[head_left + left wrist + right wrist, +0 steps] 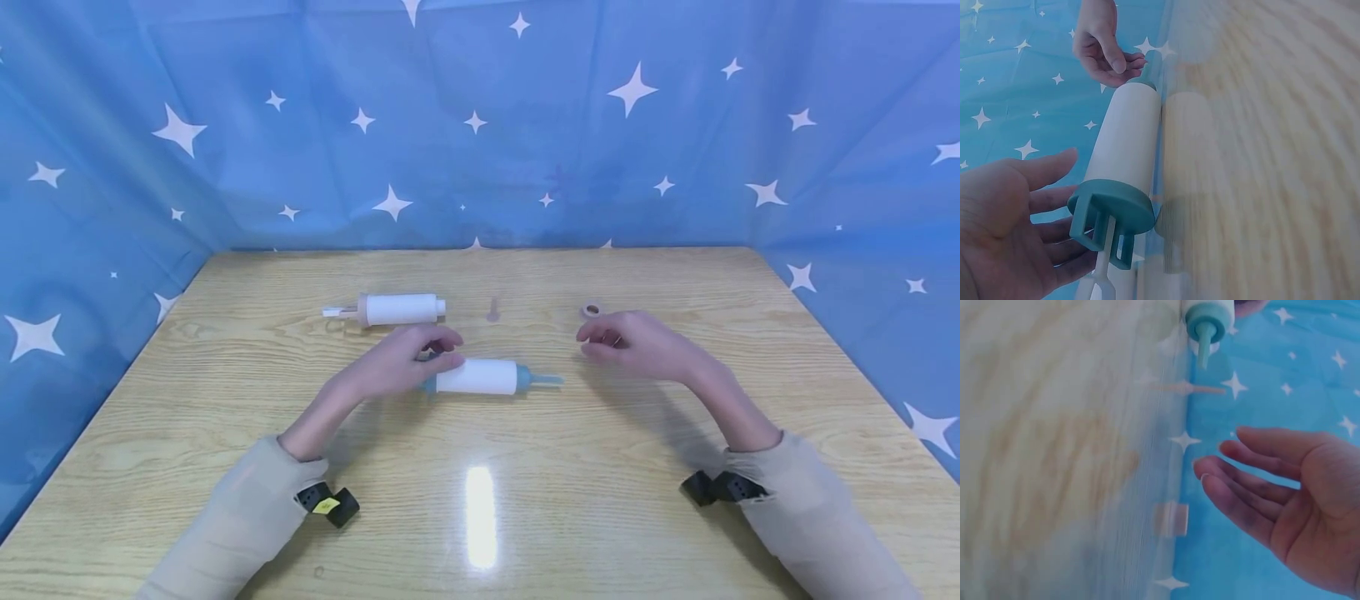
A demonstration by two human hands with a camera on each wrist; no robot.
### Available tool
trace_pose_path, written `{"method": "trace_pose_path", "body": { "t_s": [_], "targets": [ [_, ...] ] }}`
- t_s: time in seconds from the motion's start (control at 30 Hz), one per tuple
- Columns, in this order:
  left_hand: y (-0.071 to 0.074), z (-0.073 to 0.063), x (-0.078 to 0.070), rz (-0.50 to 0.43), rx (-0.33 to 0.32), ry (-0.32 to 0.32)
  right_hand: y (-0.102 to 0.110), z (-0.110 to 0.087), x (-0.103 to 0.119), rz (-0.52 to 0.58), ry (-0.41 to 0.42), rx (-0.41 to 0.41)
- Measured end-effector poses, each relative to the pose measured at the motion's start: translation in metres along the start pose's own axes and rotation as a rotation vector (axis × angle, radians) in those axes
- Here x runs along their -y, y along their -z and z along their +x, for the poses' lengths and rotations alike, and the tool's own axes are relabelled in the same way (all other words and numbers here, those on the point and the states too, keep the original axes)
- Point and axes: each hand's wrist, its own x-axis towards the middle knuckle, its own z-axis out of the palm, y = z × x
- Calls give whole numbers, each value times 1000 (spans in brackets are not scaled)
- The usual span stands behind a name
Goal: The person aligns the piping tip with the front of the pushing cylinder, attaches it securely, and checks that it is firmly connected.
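Observation:
A large syringe with a white barrel (483, 377) lies across the table, its slim teal nozzle (546, 380) pointing right. In the left wrist view its teal collar (1116, 200) carries finger loops, with a white plunger rod (1104, 256) coming out behind. My left hand (401, 362) is at the collar end, thumb raised apart from the barrel and fingers loosely extended behind it. To the right of the nozzle hovers my right hand (645, 346), fingers loosely bent and nothing in them. Its nearest small thing is a pinkish ring (592, 308) just beyond the fingertips.
Farther back on the left lies a second white syringe (402, 309) with a pinkish collar. A small pinkish nozzle (492, 311) stands between it and the ring. The wooden table (600, 517) ends at a blue starred curtain (480, 167).

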Motion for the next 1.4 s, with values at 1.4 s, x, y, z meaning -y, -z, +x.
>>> {"method": "trace_pose_path", "body": {
  "t_s": [1.4],
  "targets": [
    [-11,78,2,-129,87,125,14,35,-49,17,-70,10]
  ]
}}
